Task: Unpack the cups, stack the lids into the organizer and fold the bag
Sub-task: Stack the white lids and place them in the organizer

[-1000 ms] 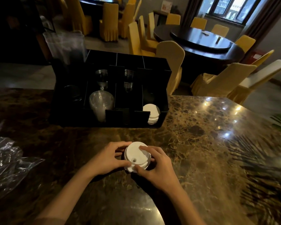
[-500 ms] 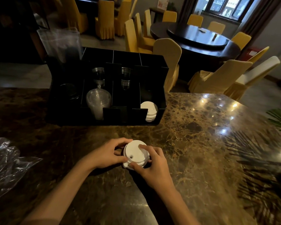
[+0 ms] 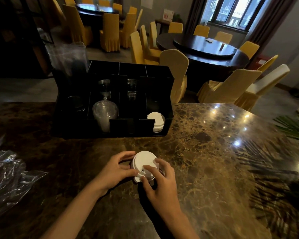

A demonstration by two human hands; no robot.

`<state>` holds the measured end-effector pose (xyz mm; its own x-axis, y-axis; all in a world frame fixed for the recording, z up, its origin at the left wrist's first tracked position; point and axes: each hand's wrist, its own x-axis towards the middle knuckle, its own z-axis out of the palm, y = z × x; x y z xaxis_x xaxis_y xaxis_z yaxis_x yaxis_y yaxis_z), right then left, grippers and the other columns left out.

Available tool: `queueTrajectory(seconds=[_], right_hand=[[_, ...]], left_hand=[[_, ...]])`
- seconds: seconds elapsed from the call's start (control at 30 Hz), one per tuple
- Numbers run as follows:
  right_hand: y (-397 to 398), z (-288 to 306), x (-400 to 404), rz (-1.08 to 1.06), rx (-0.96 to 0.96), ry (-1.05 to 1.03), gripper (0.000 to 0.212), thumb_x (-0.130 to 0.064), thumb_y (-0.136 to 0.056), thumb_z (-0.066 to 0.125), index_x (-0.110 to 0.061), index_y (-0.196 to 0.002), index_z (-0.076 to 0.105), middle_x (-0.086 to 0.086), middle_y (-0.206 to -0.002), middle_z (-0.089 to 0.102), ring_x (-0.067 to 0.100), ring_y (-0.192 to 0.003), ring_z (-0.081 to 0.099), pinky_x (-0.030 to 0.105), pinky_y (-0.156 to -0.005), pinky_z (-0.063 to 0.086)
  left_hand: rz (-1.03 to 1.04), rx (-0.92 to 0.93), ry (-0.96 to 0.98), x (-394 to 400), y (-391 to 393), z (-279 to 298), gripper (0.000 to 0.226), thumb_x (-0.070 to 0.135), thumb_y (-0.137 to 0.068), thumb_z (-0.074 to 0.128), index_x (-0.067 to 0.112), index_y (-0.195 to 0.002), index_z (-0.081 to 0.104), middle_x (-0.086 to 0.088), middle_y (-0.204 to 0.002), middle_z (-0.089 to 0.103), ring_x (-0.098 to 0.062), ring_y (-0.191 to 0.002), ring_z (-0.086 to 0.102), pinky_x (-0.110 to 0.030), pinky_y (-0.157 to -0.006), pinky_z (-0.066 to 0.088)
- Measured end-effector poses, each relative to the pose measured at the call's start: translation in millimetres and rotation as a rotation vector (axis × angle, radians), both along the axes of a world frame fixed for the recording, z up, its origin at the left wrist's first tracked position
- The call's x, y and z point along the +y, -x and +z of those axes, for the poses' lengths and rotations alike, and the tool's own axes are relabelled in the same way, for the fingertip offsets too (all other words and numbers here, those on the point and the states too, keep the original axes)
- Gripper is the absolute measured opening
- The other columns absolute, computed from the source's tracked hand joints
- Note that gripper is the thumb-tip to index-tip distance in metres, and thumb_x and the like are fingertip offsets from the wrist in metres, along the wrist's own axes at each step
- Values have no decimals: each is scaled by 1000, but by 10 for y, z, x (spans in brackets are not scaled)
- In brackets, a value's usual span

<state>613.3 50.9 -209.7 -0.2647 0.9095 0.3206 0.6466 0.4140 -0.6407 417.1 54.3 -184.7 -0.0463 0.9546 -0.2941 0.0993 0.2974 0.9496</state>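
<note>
A small stack of white lids sits on the marble counter in front of me. My left hand curls round its left side and my right hand grips its right side, fingers over the top lid. Behind it stands a black organizer. Its front right slot holds more white lids; a stack of clear cups lies in the middle-left slot, and clear cups stand further back. A crumpled clear plastic bag lies at the left edge.
The marble counter stretches to the right, with palm leaves reaching in at the far right. Another clear bag stands up at the organizer's back left corner. Yellow-covered chairs and round dark tables fill the room beyond.
Both hands have stayed on the lid stack. My right fingers have shifted further over the top lid, and the stack now looks slightly skewed.
</note>
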Motion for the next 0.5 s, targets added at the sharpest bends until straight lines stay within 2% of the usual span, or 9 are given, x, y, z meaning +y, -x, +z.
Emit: queueTrajectory(seconds=[0.07, 0.17, 0.23, 0.3, 0.4, 0.5], right_hand=[[4, 18, -12, -4, -19, -30, 32, -30, -89, 75, -28, -120, 72, -4, -133, 56, 15, -127, 45, 15, -101, 39], [-8, 21, -2, -17, -34, -61, 34, -29, -89, 74, -22, -122, 71, -6, -125, 62, 16, -121, 48, 29, -100, 48], [-25, 28, 14, -27, -26, -58, 35, -34, -90, 73, -21, -122, 70, -7, -124, 62, 14, -121, 48, 25, -100, 46], [-39, 24, 23, -49, -25, -66, 36, -39, -89, 73, -21, -121, 71, -7, -124, 61, 11, -120, 49, 20, -98, 43], [-60, 14, 40, -76, -28, -85, 36, -35, -88, 76, -20, -120, 71, -5, -123, 63, 13, -118, 53, 21, -94, 46], [-109, 24, 92, -97, -32, -101, 34, -29, -89, 78, -17, -120, 72, -1, -118, 65, 17, -112, 59, 22, -90, 50]], left_hand=[[64, -52, 19, -28, -66, -10, 75, 5, -76, 86, 22, -142, 52, 3, -136, 58, -10, -101, 73, -17, -73, 58], [187, -140, 53, -55, -180, -32, 74, 7, -74, 88, 17, -139, 55, 0, -133, 61, -14, -114, 66, -25, -84, 58], [236, -209, 67, -72, -273, -46, 67, 7, -74, 87, 15, -135, 60, -3, -129, 66, -15, -115, 65, -29, -88, 58], [264, -245, 67, -87, -373, -63, 62, 7, -76, 85, 16, -132, 62, -1, -122, 71, -13, -109, 68, -24, -80, 59], [331, -349, 90, -75, -502, -76, 52, 6, -80, 82, 19, -128, 64, -1, -110, 77, -12, -98, 75, -21, -72, 60], [397, -419, 147, -11, -586, -50, 35, 16, -89, 75, 23, -123, 69, 2, -103, 79, -13, -96, 75, -26, -77, 60]])
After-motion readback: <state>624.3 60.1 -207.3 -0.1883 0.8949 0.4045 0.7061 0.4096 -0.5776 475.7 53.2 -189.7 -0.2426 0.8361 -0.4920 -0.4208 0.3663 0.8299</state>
